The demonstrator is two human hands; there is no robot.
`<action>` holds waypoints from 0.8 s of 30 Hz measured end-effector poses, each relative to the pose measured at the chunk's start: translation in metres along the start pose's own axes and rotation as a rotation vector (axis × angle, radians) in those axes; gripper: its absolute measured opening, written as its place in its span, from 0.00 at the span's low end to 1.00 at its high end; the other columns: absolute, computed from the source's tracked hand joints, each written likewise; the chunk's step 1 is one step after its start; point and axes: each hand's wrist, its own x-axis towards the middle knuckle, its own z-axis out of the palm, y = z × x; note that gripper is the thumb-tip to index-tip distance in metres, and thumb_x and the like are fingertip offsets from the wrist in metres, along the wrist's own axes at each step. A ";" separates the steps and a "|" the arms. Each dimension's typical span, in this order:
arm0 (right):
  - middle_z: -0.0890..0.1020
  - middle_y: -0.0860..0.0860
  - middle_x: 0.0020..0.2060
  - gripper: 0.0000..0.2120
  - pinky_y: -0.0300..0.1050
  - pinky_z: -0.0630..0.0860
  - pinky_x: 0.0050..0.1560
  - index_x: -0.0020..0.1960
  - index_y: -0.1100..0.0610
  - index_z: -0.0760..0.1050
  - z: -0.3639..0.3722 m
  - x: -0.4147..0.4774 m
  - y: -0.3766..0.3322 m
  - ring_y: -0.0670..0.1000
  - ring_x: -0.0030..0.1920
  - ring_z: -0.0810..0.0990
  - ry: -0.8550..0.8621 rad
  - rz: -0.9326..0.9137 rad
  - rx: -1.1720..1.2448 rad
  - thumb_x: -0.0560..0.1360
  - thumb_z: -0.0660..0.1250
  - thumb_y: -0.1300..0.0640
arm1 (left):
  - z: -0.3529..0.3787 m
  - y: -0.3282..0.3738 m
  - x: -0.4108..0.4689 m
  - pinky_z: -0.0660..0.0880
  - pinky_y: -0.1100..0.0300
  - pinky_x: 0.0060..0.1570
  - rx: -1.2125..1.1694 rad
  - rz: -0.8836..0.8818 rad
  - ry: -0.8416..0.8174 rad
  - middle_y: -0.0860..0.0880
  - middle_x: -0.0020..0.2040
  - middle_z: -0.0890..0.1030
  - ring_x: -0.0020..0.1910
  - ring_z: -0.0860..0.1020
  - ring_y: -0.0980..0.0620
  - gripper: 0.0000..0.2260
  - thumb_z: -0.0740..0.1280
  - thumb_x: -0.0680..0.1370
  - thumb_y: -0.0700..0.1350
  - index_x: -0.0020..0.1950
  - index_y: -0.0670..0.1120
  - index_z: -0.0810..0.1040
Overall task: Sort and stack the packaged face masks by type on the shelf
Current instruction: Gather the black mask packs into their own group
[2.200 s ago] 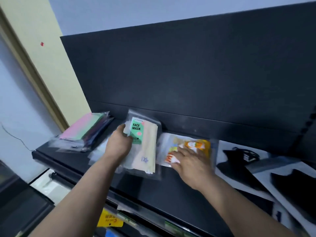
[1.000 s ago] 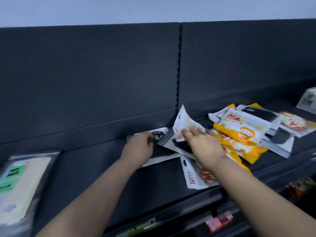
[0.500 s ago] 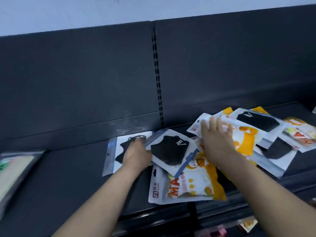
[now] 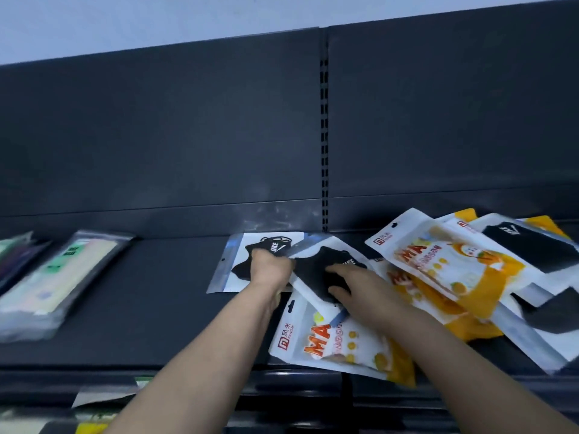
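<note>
Two white packets with black masks lie mid-shelf. My left hand point(image 4: 270, 268) is curled at the seam between them, on the left black mask packet point(image 4: 238, 261) and gripping the edge of the second black mask packet point(image 4: 315, 272). My right hand point(image 4: 355, 285) lies on that second packet with fingers spread. An orange-and-white mask packet point(image 4: 338, 343) lies under my right wrist at the shelf's front edge. More orange packets point(image 4: 454, 267) and black mask packets point(image 4: 532, 245) are heaped at the right.
A stack of clear packets with green labels point(image 4: 62, 277) lies at the left, with a colourful stack point(image 4: 12, 258) beyond it. Bare dark shelf point(image 4: 141, 308) separates them from the black packets. The dark back panel point(image 4: 188, 136) rises behind.
The view swung right from the green-label stack to the mixed pile. My right hand came off the orange packets onto the second black mask packet. My left hand stayed at the black packets.
</note>
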 end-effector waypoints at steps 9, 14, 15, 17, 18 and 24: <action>0.75 0.47 0.64 0.18 0.45 0.73 0.58 0.67 0.47 0.68 -0.011 0.018 -0.019 0.50 0.61 0.75 0.203 0.046 0.124 0.79 0.59 0.60 | -0.027 0.006 -0.004 0.81 0.42 0.43 -0.259 0.002 0.163 0.40 0.45 0.84 0.40 0.83 0.41 0.07 0.71 0.71 0.38 0.46 0.43 0.76; 0.75 0.51 0.60 0.18 0.48 0.74 0.58 0.59 0.52 0.72 0.015 0.052 -0.052 0.54 0.58 0.75 -0.001 -0.014 -0.064 0.73 0.59 0.68 | -0.123 0.007 0.018 0.79 0.49 0.51 -0.091 0.162 0.463 0.46 0.49 0.81 0.46 0.80 0.45 0.16 0.67 0.70 0.48 0.55 0.43 0.73; 0.74 0.53 0.60 0.19 0.48 0.72 0.59 0.60 0.54 0.71 0.022 0.057 -0.060 0.55 0.60 0.74 -0.046 -0.040 -0.097 0.73 0.57 0.68 | -0.137 0.004 0.019 0.77 0.50 0.51 -0.051 0.165 0.493 0.46 0.49 0.81 0.47 0.79 0.45 0.15 0.66 0.72 0.47 0.56 0.43 0.73; 0.73 0.54 0.63 0.21 0.49 0.69 0.62 0.64 0.54 0.69 0.038 0.067 -0.079 0.56 0.63 0.70 -0.110 -0.062 -0.167 0.73 0.55 0.67 | -0.167 -0.005 0.023 0.75 0.50 0.52 -0.003 0.156 0.522 0.44 0.50 0.80 0.48 0.78 0.43 0.13 0.64 0.74 0.43 0.57 0.42 0.72; 0.72 0.54 0.64 0.23 0.50 0.67 0.64 0.66 0.53 0.67 0.046 0.072 -0.087 0.57 0.64 0.69 -0.137 -0.071 -0.212 0.74 0.54 0.66 | -0.182 -0.009 0.023 0.75 0.49 0.54 0.003 0.143 0.542 0.44 0.51 0.79 0.49 0.77 0.42 0.14 0.63 0.75 0.42 0.60 0.42 0.71; 0.69 0.52 0.69 0.28 0.50 0.64 0.69 0.70 0.46 0.68 0.073 0.094 -0.133 0.56 0.69 0.63 -0.224 -0.143 -0.163 0.73 0.54 0.66 | -0.263 -0.022 0.037 0.71 0.50 0.57 -0.005 0.055 0.705 0.38 0.58 0.77 0.55 0.75 0.39 0.19 0.62 0.76 0.39 0.67 0.37 0.67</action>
